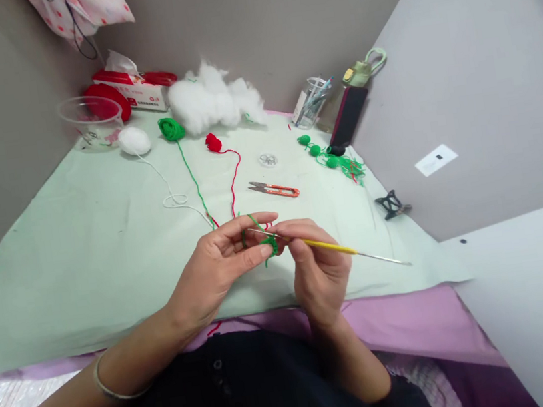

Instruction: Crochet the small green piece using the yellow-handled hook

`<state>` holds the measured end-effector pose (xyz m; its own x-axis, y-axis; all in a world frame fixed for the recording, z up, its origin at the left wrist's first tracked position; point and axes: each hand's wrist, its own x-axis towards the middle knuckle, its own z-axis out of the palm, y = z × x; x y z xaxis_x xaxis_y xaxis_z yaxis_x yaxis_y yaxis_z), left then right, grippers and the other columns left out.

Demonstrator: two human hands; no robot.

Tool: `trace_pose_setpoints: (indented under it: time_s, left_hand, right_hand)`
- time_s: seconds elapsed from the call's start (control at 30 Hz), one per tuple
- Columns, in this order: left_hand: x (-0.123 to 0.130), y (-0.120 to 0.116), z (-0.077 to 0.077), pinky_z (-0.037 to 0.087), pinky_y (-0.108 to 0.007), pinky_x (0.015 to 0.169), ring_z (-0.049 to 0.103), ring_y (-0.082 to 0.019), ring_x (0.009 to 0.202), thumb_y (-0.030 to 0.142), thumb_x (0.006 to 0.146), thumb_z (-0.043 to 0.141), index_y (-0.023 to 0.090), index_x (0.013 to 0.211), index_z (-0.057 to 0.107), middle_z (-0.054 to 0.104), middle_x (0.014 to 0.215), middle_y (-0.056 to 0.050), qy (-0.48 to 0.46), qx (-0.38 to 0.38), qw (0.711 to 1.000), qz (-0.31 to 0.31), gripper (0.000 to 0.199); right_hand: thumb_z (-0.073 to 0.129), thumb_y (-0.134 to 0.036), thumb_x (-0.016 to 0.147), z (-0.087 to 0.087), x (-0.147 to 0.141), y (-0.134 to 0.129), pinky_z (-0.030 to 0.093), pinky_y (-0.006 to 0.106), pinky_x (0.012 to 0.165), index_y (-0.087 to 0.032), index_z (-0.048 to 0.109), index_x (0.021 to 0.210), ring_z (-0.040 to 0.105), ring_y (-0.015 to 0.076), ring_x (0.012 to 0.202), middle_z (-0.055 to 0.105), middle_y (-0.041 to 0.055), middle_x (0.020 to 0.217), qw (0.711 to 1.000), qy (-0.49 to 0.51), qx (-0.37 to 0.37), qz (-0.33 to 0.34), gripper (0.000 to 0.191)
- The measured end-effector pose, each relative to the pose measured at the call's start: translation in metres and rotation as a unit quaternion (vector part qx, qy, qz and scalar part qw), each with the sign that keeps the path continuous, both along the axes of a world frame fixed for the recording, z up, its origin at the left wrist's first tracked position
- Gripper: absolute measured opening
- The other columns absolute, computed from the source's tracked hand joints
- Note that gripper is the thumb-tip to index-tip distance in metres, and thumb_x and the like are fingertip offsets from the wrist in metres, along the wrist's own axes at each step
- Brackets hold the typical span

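My left hand (pixel 228 256) pinches a small green crochet piece (pixel 271 245) between thumb and fingers, with green yarn running over the raised index finger. In my right hand (pixel 317 261) is a crochet hook with a yellow handle (pixel 330 244), its metal tip at the green piece. Green yarn leads back to a green ball (pixel 171 129). A red strand from a small red bundle (pixel 213 143) and a white strand from a white ball (pixel 134 141) also run towards my left hand. Beyond my hands lie orange-handled snips (pixel 274 189).
White stuffing (pixel 214 100), a tissue box (pixel 131 90) and a clear tub (pixel 93 124) stand at the back. To the right are a cup of pens (pixel 311 103), a green bottle (pixel 358 73), a dark phone (pixel 349 116), small green pieces (pixel 332 162) and a black stand (pixel 392 205).
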<state>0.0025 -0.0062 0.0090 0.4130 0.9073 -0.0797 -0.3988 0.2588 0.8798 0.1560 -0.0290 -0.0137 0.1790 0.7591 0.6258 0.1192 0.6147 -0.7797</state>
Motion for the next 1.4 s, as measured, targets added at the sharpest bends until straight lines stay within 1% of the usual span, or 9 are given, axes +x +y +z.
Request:
trace_pose_setpoints:
  time_s: [0.17,0.43,0.6,0.8,0.9,1.0,1.1,1.23,1.4]
  left_hand:
    - [-0.001,0.001,-0.002,0.051,-0.033,0.093,0.068,-0.019,0.095,0.025,0.082,0.086,0.026,0.121,0.081,0.075,0.096,-0.002,0.017,0.009,1.000,-0.002,0.040]
    - [-0.006,0.000,-0.003,0.042,-0.027,0.075,0.053,-0.015,0.083,0.032,0.091,0.078,0.031,0.121,0.082,0.062,0.091,0.000,0.073,0.042,0.996,-0.011,0.031]
    - [-0.005,0.001,-0.003,0.043,-0.027,0.077,0.056,-0.015,0.085,0.034,0.090,0.080,0.029,0.119,0.082,0.062,0.089,0.000,0.076,0.058,0.995,0.011,0.029]
    - [-0.002,-0.002,0.001,0.051,-0.026,0.083,0.061,-0.014,0.084,0.024,0.083,0.086,0.025,0.117,0.083,0.065,0.087,0.001,0.064,0.047,0.996,0.036,0.033]
    - [0.000,-0.004,0.001,0.051,-0.023,0.083,0.061,-0.012,0.083,0.020,0.081,0.088,0.024,0.119,0.082,0.065,0.084,0.002,0.025,0.021,0.999,0.042,0.038]
    - [0.002,-0.002,0.000,0.053,-0.024,0.083,0.063,-0.014,0.085,0.024,0.082,0.086,0.021,0.126,0.079,0.070,0.089,-0.001,-0.040,-0.072,0.997,-0.006,0.044]
    - [0.001,0.002,0.000,0.055,-0.027,0.085,0.065,-0.015,0.086,0.021,0.082,0.083,0.016,0.115,0.083,0.073,0.101,-0.006,-0.076,-0.137,0.987,-0.033,0.033]
    - [-0.001,0.003,0.001,0.054,-0.025,0.083,0.064,-0.013,0.082,0.020,0.081,0.085,0.020,0.111,0.084,0.071,0.090,-0.001,-0.050,-0.079,0.996,-0.003,0.030]
    - [0.001,-0.003,-0.001,0.052,-0.024,0.089,0.063,-0.013,0.089,0.022,0.083,0.086,0.026,0.115,0.084,0.070,0.088,0.000,-0.011,-0.006,1.000,-0.007,0.033]
  right_hand:
    - [0.064,-0.030,0.101,-0.004,0.005,0.001,0.059,0.031,0.066,-0.026,0.078,0.103,0.069,0.0147,0.074,0.077,0.0034,0.094,0.996,0.068,-0.061,0.021,0.015]
    - [0.058,-0.038,0.103,0.000,0.009,0.002,0.057,0.029,0.056,-0.022,0.068,0.097,0.068,0.0136,0.060,0.078,0.0029,0.083,0.991,0.099,-0.074,0.052,0.020]
    - [0.052,-0.022,0.105,0.001,0.010,-0.008,0.062,0.034,0.066,-0.025,0.071,0.110,0.073,0.0157,0.073,0.080,0.0041,0.097,1.000,-0.018,0.012,0.000,0.020]
    - [0.052,-0.015,0.104,-0.003,0.009,-0.010,0.065,0.038,0.074,-0.027,0.070,0.123,0.076,0.0203,0.090,0.079,0.0050,0.100,0.980,-0.154,0.113,-0.054,0.029]
    - [0.063,-0.011,0.098,-0.010,0.008,-0.010,0.065,0.035,0.078,-0.025,0.072,0.128,0.075,0.0205,0.096,0.077,0.0079,0.108,0.955,-0.235,0.151,-0.102,0.034]
    - [0.072,-0.007,0.091,-0.017,0.006,-0.011,0.065,0.034,0.083,-0.024,0.073,0.130,0.074,0.0227,0.104,0.074,0.0097,0.117,0.915,-0.308,0.201,-0.167,0.043]
    - [0.062,-0.011,0.099,-0.014,0.004,-0.011,0.064,0.035,0.077,-0.026,0.074,0.126,0.074,0.0198,0.093,0.076,0.0065,0.107,0.950,-0.218,0.165,-0.153,0.034]
    - [0.053,-0.020,0.105,-0.002,0.003,-0.006,0.059,0.033,0.061,-0.026,0.075,0.110,0.067,0.0143,0.069,0.072,0.0024,0.089,0.996,-0.025,0.058,-0.060,0.024]
    - [0.058,-0.016,0.102,0.000,-0.002,-0.004,0.065,0.034,0.074,-0.026,0.077,0.110,0.075,0.0192,0.095,0.078,0.0045,0.099,0.993,-0.080,0.062,-0.058,0.022]
